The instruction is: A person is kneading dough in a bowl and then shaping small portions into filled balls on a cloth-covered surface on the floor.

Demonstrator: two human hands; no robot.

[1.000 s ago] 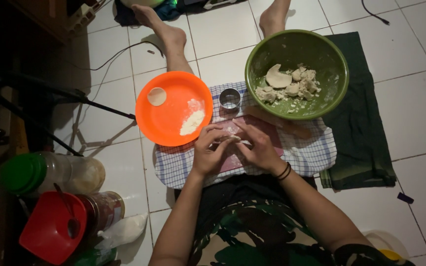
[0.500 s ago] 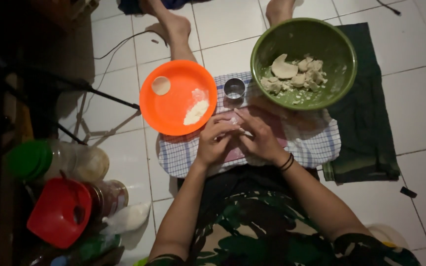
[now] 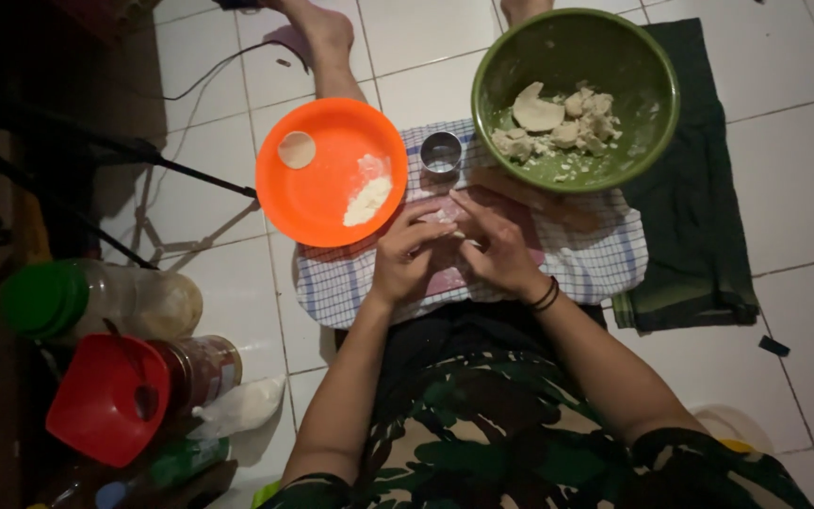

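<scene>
Several jars and bottles crowd the dim left side of the white tiled floor (image 3: 803, 188): a clear plastic jar with a green lid (image 3: 96, 302) lies on its side, and below it a second jar (image 3: 202, 369) has a red plastic funnel (image 3: 105, 398) resting against its mouth, with a small white bag (image 3: 242, 405) just beside them. Further right, a round orange plastic plate (image 3: 317, 193) sits on the upper left corner of a blue-and-white checked cloth (image 3: 332, 283) spread on the floor; it carries a flat pale disc of dough (image 3: 297, 149) near its far rim and a heap of white flour (image 3: 369, 200) towards its right edge. A small round metal cutter ring (image 3: 441, 153) stands on the cloth's far edge between the plate and a large green bowl (image 3: 647, 71), which holds torn pale dough scraps (image 3: 558, 127). At the middle of the cloth the left hand (image 3: 409, 254) and right hand (image 3: 494, 247) meet over a pinkish board (image 3: 449, 278), fingers curled together and pinching a small piece of dough (image 3: 445, 219) between them; how firmly they hold it is hard to tell, as the fingers hide most of it. A dark green cloth (image 3: 699, 254) lies under the bowl at the right. In my judgement the soft piece could tear or stick to the fingers if pressed too hard, and a forearm swinging left could tip flour off the plate.
</scene>
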